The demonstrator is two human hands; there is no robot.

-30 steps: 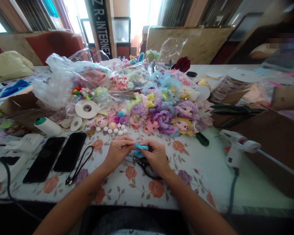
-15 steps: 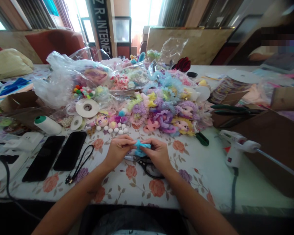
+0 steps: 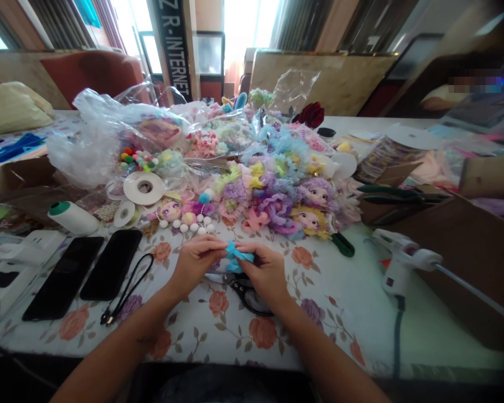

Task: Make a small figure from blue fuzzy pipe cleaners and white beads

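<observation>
A small bright-blue ribbon [image 3: 232, 258], bunched at its middle, is held between my two hands over the table. My left hand [image 3: 199, 258] pinches its left side with thumb and forefinger. On the other side my right hand [image 3: 264, 268] has its fingers closed on the ribbon's right part. Below the ribbon lie black-handled scissors [image 3: 246, 294] on the floral tablecloth [image 3: 193, 324], partly hidden by my right hand. Doll heads [image 3: 313, 217], purple and yellow ruffles and white beads [image 3: 192, 226] lie just beyond my hands.
Two black phones [image 3: 111, 266], a black wrist strap [image 3: 126, 288] and a thread spool [image 3: 73, 218] are at left. At right stand a white glue gun [image 3: 399, 260] and a cardboard box [image 3: 457, 274]. Plastic bags [image 3: 84, 140] cover the back. Someone's arm [image 3: 439, 98] shows far right.
The view has shifted slightly, so most table items appear a little lower and further left. Both hands keep hold of the blue ribbon, with only slight finger movement.
</observation>
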